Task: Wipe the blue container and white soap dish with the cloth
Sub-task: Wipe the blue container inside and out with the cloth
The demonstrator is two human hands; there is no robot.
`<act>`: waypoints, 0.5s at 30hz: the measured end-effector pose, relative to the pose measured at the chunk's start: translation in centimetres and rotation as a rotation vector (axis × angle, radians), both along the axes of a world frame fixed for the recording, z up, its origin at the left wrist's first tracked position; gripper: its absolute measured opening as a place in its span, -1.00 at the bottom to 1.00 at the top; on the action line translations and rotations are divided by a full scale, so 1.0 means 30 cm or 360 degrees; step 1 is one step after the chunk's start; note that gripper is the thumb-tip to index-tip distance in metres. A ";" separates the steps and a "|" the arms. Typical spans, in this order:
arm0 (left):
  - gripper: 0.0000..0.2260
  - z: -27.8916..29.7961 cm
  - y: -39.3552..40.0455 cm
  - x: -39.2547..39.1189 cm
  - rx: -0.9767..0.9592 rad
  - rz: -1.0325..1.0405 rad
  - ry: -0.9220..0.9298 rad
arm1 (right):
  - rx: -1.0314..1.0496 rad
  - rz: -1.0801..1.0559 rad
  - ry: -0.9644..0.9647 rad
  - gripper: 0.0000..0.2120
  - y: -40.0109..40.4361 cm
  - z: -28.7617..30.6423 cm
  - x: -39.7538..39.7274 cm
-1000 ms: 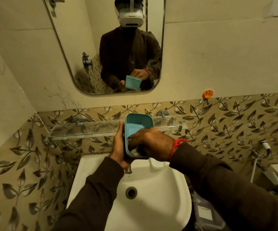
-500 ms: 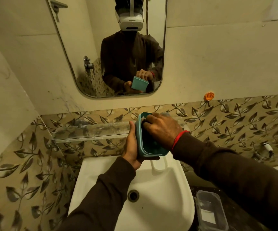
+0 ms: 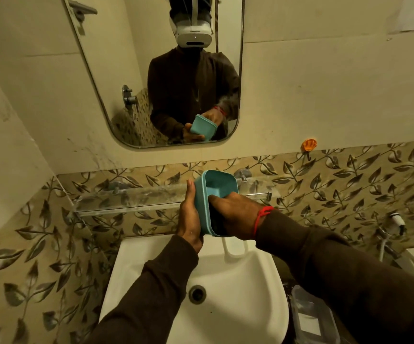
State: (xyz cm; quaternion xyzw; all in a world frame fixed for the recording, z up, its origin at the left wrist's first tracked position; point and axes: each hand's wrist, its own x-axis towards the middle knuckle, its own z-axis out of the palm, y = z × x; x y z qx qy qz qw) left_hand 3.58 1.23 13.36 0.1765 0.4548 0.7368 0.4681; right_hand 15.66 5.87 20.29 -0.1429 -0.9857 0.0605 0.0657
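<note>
I hold a blue container [image 3: 215, 184] above the white sink, its opening turned toward me. My left hand [image 3: 189, 214] grips its left outer wall. My right hand [image 3: 235, 214] reaches into the lower half of the container, fingers curled inside. The cloth is hidden under that hand; only a dark patch shows there. A white soap dish [image 3: 235, 247] sits on the sink rim just below the container, mostly covered by my right wrist.
A glass shelf [image 3: 131, 199] runs along the tiled wall behind the container. The white sink [image 3: 225, 294] lies below. A clear plastic box [image 3: 312, 319] stands at the lower right. A mirror [image 3: 116, 70] hangs above, an orange hook [image 3: 309, 144] on the wall.
My right hand has slid from the container's upper part down into its lower half. The container has tilted so its opening faces me more.
</note>
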 end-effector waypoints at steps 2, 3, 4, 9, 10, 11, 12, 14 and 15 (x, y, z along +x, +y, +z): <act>-0.34 0.001 -0.004 0.007 0.0050 -0.0031 -0.0039 | -0.0331 -0.0027 0.0159 -0.71 -0.006 0.006 0.009; -0.35 0.005 -0.006 0.010 0.0093 -0.0041 -0.0065 | -0.0501 -0.0068 0.0234 -0.74 -0.010 0.010 0.010; -0.36 0.010 -0.005 0.008 0.0146 -0.0041 -0.0087 | -0.0694 -0.0117 0.0313 -0.74 -0.014 0.018 0.010; -0.41 0.033 0.015 -0.016 0.0357 -0.0123 -0.0244 | -0.1775 -0.0535 0.1098 -0.76 -0.020 0.078 -0.013; -0.41 0.039 0.020 -0.008 0.0355 -0.0120 -0.0260 | -0.1846 -0.0610 0.1260 -0.77 -0.015 0.090 -0.023; -0.41 0.044 0.024 0.005 0.0353 -0.0108 -0.0261 | -0.1815 -0.0679 0.1357 -0.77 -0.009 0.100 -0.034; -0.42 0.049 0.028 0.019 0.0349 -0.0087 -0.0250 | -0.1731 -0.0736 0.1407 -0.77 -0.004 0.107 -0.046; -0.43 0.056 0.037 0.043 0.0333 -0.0048 -0.0228 | -0.1584 -0.0788 0.1464 -0.75 -0.004 0.108 -0.067; -0.43 0.057 0.039 0.050 0.0333 -0.0041 -0.0232 | -0.1540 -0.0767 0.1474 -0.74 -0.008 0.103 -0.071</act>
